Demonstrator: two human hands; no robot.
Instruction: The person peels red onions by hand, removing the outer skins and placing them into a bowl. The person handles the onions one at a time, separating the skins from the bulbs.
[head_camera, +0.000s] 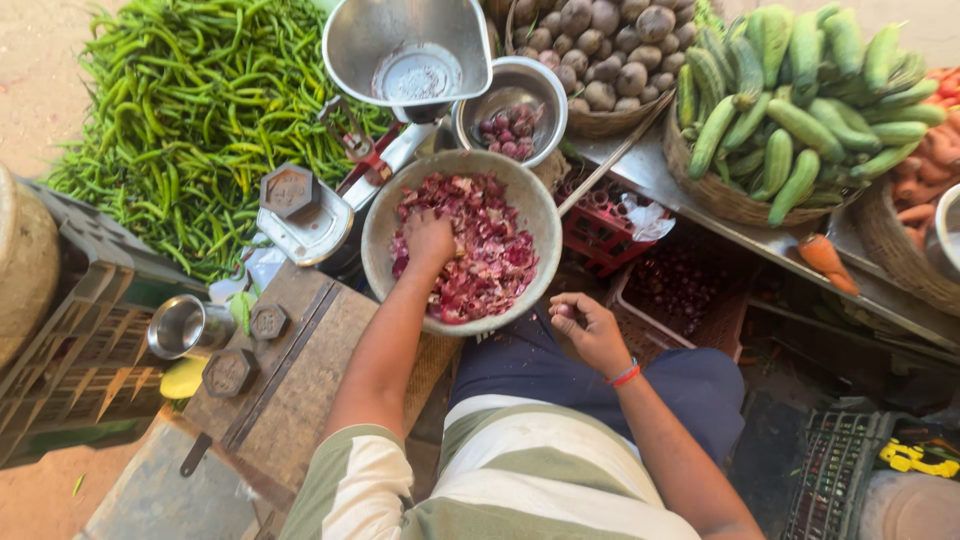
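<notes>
Left hand (428, 242) is down in the big metal bowl (540, 215), fingers buried in red onion skins & bits (492, 262). Right hand (588, 330) is curled just beside the bowl's rim, pinching a small onion (565, 311); red band (625, 375) on that wrist. Behind the bowl: smaller steel bowl (490, 95) w/ peeled small onions (510, 132), and a balance scale pan (405, 45). Hexagonal weights (288, 190) sit on the scale plate & wooden board at left. Green chillies (190, 110) piled top left, cucumbers (790, 120) in a basket top right.
</notes>
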